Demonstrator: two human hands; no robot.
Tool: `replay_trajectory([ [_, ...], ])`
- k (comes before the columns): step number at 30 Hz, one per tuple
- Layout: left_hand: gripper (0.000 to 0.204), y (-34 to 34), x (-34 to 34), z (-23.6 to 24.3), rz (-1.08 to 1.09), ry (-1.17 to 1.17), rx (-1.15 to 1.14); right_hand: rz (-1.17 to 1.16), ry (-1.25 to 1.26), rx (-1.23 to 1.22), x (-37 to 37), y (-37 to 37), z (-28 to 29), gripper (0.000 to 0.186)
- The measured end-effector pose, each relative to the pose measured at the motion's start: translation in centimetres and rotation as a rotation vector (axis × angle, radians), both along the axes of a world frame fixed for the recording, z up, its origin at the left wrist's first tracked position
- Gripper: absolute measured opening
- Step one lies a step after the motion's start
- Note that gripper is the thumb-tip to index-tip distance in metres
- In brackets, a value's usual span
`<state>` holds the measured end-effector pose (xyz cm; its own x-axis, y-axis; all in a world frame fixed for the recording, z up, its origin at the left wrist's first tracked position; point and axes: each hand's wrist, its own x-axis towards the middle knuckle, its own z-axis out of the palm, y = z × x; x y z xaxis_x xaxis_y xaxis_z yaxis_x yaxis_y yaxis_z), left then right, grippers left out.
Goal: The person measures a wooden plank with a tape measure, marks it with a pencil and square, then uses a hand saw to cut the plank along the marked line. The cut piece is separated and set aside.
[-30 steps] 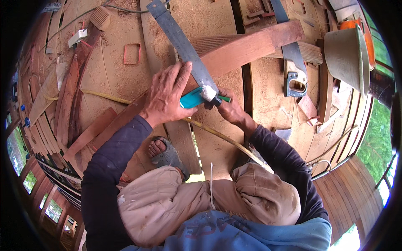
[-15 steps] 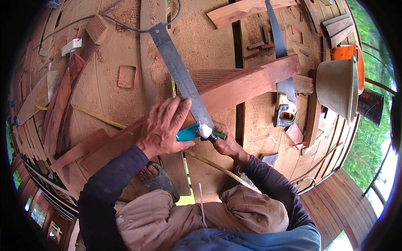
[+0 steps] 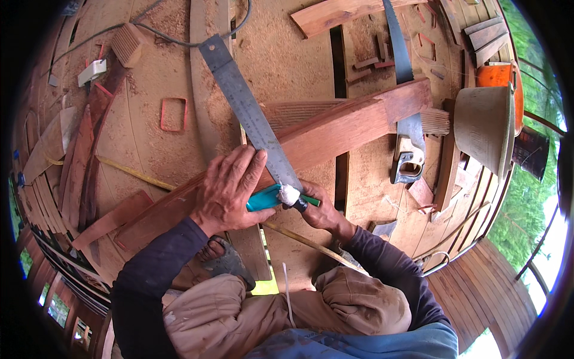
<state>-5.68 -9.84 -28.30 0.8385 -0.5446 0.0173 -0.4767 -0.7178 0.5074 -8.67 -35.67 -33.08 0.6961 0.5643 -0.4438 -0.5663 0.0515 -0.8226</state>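
Note:
A try square with a long steel blade (image 3: 254, 107) and a teal handle (image 3: 263, 198) lies slanted across a reddish-brown plank (image 3: 335, 133). My left hand (image 3: 230, 188) grips the square, fingers over the blade's near end and plank, thumb by the handle. Just to the right, my right hand (image 3: 321, 209) is closed round a slim black pen-like tool (image 3: 297, 204) with a white lump at its end, against the square's corner. A bit of green shows beside these fingers. The tool's tip and exact kind are hidden.
A handsaw (image 3: 409, 146) passes under the plank's right part. Beyond stand a grey bucket (image 3: 483, 122) and an orange bucket (image 3: 499, 78). A grooved board (image 3: 436, 121) lies beneath the plank. Timber offcuts (image 3: 113, 218), a yellow strip (image 3: 134, 172), a cable (image 3: 179, 43) and sawdust lie about; the floorboards have gaps.
The square's far end appears slightly farther left and its corner a little lower. Both hands have shifted slightly with it, keeping their holds; the whole view has also moved a little.

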Motion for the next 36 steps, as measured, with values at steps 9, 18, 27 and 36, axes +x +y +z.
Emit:
replay_trajectory([
  [9, 0.117, 0.05, -0.11, -0.25, 0.01, 0.013, -0.01, 0.035, -0.002, 0.008, 0.61, -0.02, 0.38, 0.029],
  [18, 0.119, 0.09, -0.06, -0.19, 0.003, 0.028, -0.004, 0.056, -0.021, -0.026, 0.25, -0.26, -0.21, 0.029],
  [27, 0.117, -0.04, 0.0, 0.06, 0.024, 0.001, 0.01, 0.046, -0.046, -0.053, 0.06, -0.3, -0.27, 0.03],
  [36, 0.118, -0.11, 0.27, -0.07, 0.002, 0.004, -0.006, 0.014, -0.009, 0.008, 0.52, -0.15, 0.21, 0.029],
])
